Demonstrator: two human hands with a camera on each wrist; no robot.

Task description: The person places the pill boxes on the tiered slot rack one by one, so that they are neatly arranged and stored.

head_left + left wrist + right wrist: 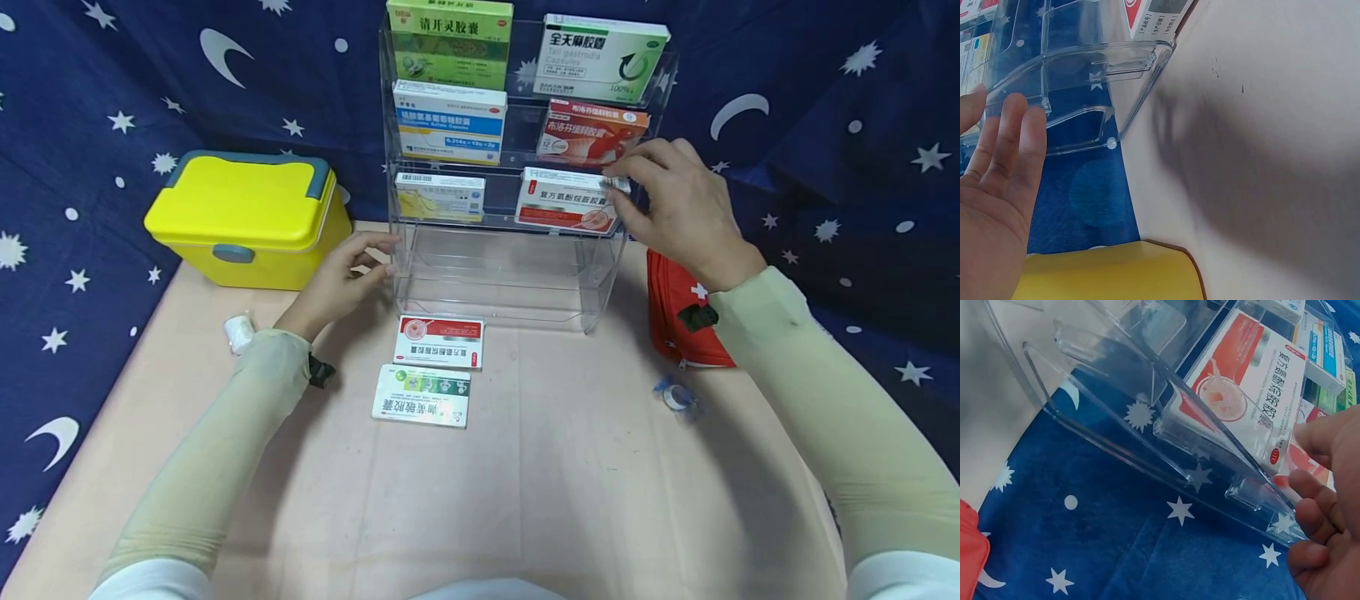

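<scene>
A clear acrylic display rack point(495, 317) stands upright with medicine boxes on its tiers. On the lowest filled tier, at the right, leans a red-and-white medicine box point(566, 200). My right hand point(686, 208) pinches that box's upper right corner between thumb and forefinger. In the right wrist view the same medicine box point(1241, 387) sits behind the clear lip, the other fingers curled beside the rack. My left hand point(337, 279) is at the rack's lower left side, fingers loosely extended. Its fingers point(1032, 134) overlap the clear side panel in the left wrist view.
Two boxes lie before the rack: a red-and-white one point(438, 342) and a green-and-white one point(422, 396). A yellow case point(232, 200) and small white roll point(239, 333) are left. To the right are a red first-aid pouch point(675, 308) and tape roll point(677, 397).
</scene>
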